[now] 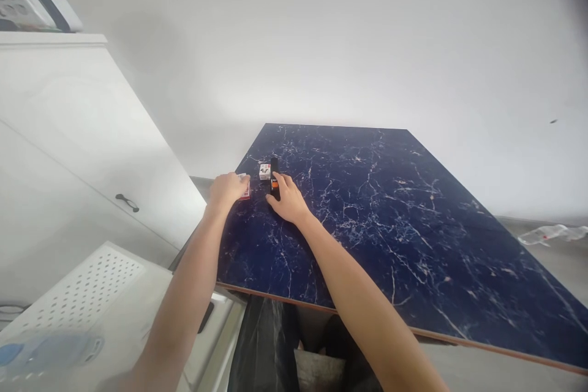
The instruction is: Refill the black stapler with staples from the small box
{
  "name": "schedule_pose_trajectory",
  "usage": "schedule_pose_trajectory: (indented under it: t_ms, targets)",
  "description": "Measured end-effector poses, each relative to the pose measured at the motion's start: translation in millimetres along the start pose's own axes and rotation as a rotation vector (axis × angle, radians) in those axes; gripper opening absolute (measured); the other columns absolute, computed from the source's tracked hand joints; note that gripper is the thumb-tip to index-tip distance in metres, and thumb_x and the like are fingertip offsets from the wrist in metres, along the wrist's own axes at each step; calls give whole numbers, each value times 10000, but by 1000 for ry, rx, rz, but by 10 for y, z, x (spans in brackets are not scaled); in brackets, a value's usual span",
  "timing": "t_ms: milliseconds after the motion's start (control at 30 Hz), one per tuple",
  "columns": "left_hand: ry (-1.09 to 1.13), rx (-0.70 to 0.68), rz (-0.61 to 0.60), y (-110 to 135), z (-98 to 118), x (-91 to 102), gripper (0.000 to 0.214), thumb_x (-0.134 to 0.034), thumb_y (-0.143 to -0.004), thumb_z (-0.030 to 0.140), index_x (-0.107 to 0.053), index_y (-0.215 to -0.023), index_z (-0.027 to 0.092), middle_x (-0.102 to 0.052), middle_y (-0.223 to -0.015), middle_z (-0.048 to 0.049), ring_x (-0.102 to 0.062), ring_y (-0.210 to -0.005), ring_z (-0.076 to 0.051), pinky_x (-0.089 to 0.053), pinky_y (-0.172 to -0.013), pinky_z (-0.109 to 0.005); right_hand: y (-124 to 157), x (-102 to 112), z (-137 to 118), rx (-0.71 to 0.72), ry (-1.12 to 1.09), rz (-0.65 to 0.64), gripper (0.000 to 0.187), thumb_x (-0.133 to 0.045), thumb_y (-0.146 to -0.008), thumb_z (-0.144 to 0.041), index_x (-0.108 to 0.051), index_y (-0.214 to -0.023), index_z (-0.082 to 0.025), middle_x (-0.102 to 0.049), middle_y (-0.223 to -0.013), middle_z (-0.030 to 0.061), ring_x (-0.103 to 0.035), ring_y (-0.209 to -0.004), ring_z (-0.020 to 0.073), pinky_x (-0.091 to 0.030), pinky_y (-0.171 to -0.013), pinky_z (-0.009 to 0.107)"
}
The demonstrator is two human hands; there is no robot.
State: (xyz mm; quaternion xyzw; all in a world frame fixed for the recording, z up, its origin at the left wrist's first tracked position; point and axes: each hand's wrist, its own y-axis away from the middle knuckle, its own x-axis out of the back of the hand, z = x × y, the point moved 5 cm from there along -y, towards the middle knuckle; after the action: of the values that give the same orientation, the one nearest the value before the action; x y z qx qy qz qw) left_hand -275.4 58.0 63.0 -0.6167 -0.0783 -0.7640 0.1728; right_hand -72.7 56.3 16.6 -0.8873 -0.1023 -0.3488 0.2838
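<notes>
My left hand [226, 190] is closed on a small red-and-white box [246, 191] near the left edge of the blue marbled table [367, 214]. Part of that box is hidden by the fingers. To its right, my right hand [290, 201] has its thumb and fingers around a slim black box with an orange patch [274, 185], which lies lengthwise away from me. A small white box with dark print [265, 172] sits between the two hands, slightly farther off, right beside the black one.
A white cabinet [92, 135] with a dark handle stands at the left. Lower down is a white surface with a perforated panel [87, 282] and a clear plastic bottle [55, 349]. A wall [331, 43] rises behind the table. Clear plastic [546, 234] lies beyond the table's right edge.
</notes>
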Motion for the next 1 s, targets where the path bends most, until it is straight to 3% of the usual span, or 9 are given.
schedule_pose_trajectory:
  t_ms: [100,200,333,533,700,1000]
  targets:
    - [-82,-32,-51,80,108,-101,611,-576,-795,684,-686,-1087,159,-716,-1067,-227,-676,-1010,-415,-511,-800,-442,2,2,-1,0,0,5,683,-567,-882,-344,-335,-1511,-213,-422,-1459,152,-487,-1299,295,-413,-1096,454]
    - [-105,-104,-19,130,256,-170,677,-712,-749,509,-558,-1295,141,-705,-1092,-234,-679,-1023,-412,-508,-826,-428,0,7,-11,7,-5,2,695,-577,-872,-337,-337,-1511,-209,-422,-1460,157,-486,-1299,298,-420,-1093,460]
    - [-103,-193,30,123,393,-202,715,-653,-818,383,-419,-1418,71,-706,-1064,-246,-679,-1030,-410,-497,-863,-426,-27,-1,-15,5,-12,-8,729,-583,-836,-260,-333,-1517,-187,-418,-1471,168,-495,-1297,310,-425,-1097,482]
    - [1,-237,16,128,407,-133,396,-552,-899,455,-595,-1172,171,-729,-1062,-183,-691,-1012,-362,-500,-811,-373,-37,-5,-18,21,-73,-39,770,-585,-806,-217,-321,-1529,-221,-377,-1528,149,-601,-1176,288,-506,-1028,480]
    - [2,-280,22,166,419,-115,248,-550,-888,342,-639,-1075,206,-742,-1050,-143,-699,-981,-329,-489,-787,-351,-6,27,-22,28,-146,-43,742,-562,-822,-212,-324,-1526,-215,-397,-1522,143,-656,-1075,230,-546,-988,420]
    - [202,-328,-47,65,314,-153,336,-573,-876,315,-648,-1192,228,-743,-1106,-83,-688,-985,-255,-477,-782,-290,-9,-12,2,25,-204,-16,679,-551,-823,-195,-390,-1483,-177,-451,-1475,146,-662,-1068,208,-568,-954,359]
